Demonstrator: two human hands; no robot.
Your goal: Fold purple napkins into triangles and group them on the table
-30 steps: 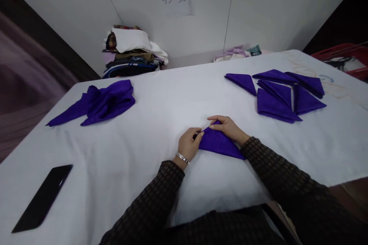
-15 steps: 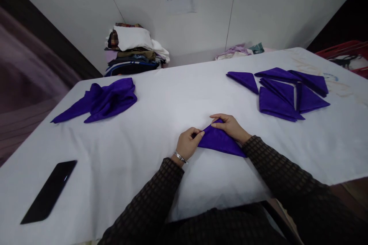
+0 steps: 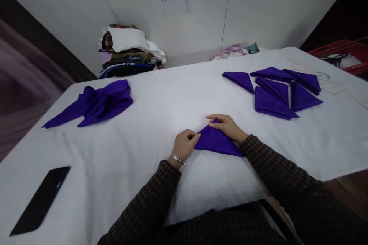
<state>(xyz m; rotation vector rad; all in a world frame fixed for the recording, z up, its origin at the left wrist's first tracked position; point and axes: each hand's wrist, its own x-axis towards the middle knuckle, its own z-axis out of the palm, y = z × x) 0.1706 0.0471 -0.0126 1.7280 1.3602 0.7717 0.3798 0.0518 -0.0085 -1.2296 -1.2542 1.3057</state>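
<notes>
you face a pale wall [image 3: 198, 26] with thin dark seams [image 3: 227, 7] and a paper sheet [image 3: 172, 4] marked "45-50"; before you stands a white-covered table [image 3: 166, 99] in soft light.

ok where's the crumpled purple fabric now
In the head view, the crumpled purple fabric lies on the left of the table, between the stacked clothes and the flat black object.

A broad open lane of white-covered table [image 3: 166, 95] runs from the left hand [image 3: 184, 145] and right hand [image 3: 227, 126] to the far edge, between a crumpled purple cloth [image 3: 107, 101] and the folded purple pieces [image 3: 270, 103]. Beyond that edge, a clothes pile [image 3: 129, 55] and the wall [image 3: 198, 23] block reach. Nearer, open room separates the left sleeve [image 3: 143, 203] from a flat black slab [image 3: 41, 201].
</notes>
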